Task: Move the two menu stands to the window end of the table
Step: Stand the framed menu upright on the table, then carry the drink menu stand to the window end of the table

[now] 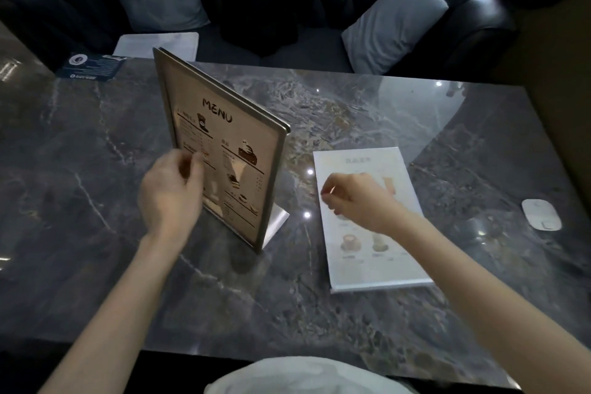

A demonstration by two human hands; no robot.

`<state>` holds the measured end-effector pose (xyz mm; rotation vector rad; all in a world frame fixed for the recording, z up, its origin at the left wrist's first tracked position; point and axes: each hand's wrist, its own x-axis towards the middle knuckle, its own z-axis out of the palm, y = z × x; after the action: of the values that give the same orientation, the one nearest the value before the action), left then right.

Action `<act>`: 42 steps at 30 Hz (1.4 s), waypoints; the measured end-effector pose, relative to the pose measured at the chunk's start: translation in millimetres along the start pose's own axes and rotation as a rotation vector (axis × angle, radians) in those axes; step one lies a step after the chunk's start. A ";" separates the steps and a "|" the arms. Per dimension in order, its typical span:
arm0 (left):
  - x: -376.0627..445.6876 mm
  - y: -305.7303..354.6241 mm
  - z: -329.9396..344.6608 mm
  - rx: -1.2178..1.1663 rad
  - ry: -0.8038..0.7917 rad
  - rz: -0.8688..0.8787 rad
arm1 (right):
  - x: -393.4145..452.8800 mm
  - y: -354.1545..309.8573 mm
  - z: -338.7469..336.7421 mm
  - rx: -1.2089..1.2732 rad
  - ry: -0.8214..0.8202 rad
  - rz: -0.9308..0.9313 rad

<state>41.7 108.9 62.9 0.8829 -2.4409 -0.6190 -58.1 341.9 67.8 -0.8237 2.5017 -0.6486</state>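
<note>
Marble, dark grey with pale veins, is the top of the table in front of you. Your left hand is at the left edge of the brown menu stand. Its fingers are curled near that edge, but you cannot tell if they grip it or only touch it. This stand is upright on its shiny foot, near the middle of the table, and it says MENU at the top. Your right hand hangs over the white menu stand, with the fingers bent and half closed. You cannot tell if it has hold of anything. The white stand looks low and leaning back, just to the right of the brown one, and the two do not touch. A dark card lies at the far left corner. A small white puck sits by the right edge.
</note>
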 end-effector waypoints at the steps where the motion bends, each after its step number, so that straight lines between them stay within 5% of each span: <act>1: -9.2 12.9 -2.5 -0.036 0.083 0.064 | -3.2 12.7 -8.3 -0.018 -0.015 0.021; 6: -64.4 67.3 12.5 -0.191 0.306 0.429 | -19.9 84.7 -26.4 -0.095 -0.064 0.159; 10: -105.2 91.9 63.2 -0.174 0.129 0.578 | -36.8 137.5 -15.5 -0.167 -0.079 0.273; 15: -134.2 85.2 135.7 0.158 -0.350 0.414 | -53.7 176.7 9.6 -0.190 -0.088 0.339; 20: -151.5 77.5 175.0 0.315 -0.615 0.251 | -67.0 192.2 24.4 -0.074 -0.083 0.404; 26: -157.9 77.1 184.5 0.379 -0.719 0.108 | -69.3 203.2 33.3 0.133 -0.037 0.478; 36: -152.8 96.9 179.5 -0.032 -0.613 -0.254 | -59.2 210.1 28.6 0.231 -0.062 0.560; 42: -127.5 97.4 178.4 0.043 -0.681 -0.355 | -57.0 207.9 18.7 0.269 -0.076 0.580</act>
<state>-16.8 307.3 -58.7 1.3051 -2.9076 -1.1543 -97.0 521.1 -47.0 -0.0129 2.3417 -0.6997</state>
